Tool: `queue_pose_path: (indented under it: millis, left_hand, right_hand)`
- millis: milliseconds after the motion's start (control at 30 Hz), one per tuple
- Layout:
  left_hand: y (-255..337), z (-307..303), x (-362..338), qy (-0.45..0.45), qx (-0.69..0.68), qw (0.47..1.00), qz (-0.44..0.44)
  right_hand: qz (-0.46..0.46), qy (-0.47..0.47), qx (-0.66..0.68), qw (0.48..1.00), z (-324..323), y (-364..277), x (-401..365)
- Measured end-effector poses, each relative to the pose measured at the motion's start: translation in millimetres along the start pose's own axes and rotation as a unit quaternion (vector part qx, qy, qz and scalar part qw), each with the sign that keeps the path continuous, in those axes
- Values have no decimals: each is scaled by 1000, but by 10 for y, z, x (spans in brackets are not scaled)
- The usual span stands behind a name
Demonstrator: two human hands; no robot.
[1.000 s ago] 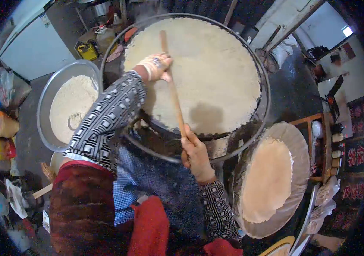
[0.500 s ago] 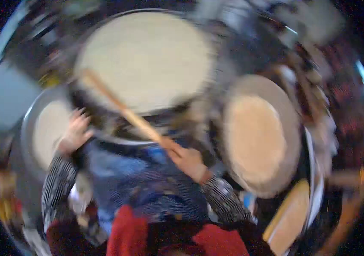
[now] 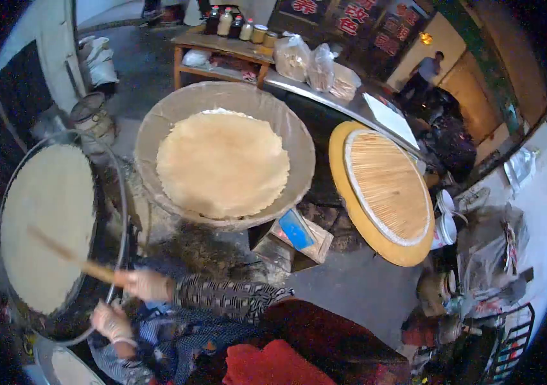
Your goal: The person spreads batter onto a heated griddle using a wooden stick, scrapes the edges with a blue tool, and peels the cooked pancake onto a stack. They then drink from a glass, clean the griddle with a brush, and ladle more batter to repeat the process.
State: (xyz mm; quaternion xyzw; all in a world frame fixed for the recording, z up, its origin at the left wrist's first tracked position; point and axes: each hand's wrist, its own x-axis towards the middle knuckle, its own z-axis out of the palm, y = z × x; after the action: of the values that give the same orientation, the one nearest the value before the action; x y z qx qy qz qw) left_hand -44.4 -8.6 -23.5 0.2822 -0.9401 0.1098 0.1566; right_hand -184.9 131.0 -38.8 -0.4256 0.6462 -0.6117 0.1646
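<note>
A long flat wooden spatula (image 3: pixel 71 254) is in my right hand (image 3: pixel 148 285), fingers wrapped round its near end. Its blade reaches leftward over the pale batter-like sheet (image 3: pixel 45 224) covering a large round griddle. A metal ring (image 3: pixel 124 212) runs around the griddle. My left hand (image 3: pixel 113 323) is just below the right, its fingers curled at the near part of this ring. At the lower left, part of a bowl with pale contents (image 3: pixel 74 370) shows beyond my left forearm.
A lined round basket (image 3: pixel 148 176) holds thin flat pancakes (image 3: pixel 222 163). Right of it stands a yellow round board (image 3: pixel 360 215) bearing a ribbed disc. Behind are a wooden table (image 3: pixel 222 43) with bottles and jars, and a counter with bagged goods (image 3: pixel 293 59). A person (image 3: pixel 424 70) is far back.
The view has swung right, so the griddle now lies at the left and the basket in the middle. My left hand, spread before, has come to the ring near my right hand, which keeps the spatula.
</note>
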Motion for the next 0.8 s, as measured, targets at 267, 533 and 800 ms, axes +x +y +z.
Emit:
queue_pose_path:
  millis: [267,533,800]
  left_hand:
    - [366,-109,-856,-195,-464,860,82]
    - [512,317,-1338,-104,-374,916,-106]
    - [165,733,-1561,-123,-295,945,-70]
  right_hand:
    - [34,-458,98,883,-117,-1257,-12]
    - [106,-614,-120,773,118,-2020,264]
    - [-157,-571,186,784,1167,-2353,-684]
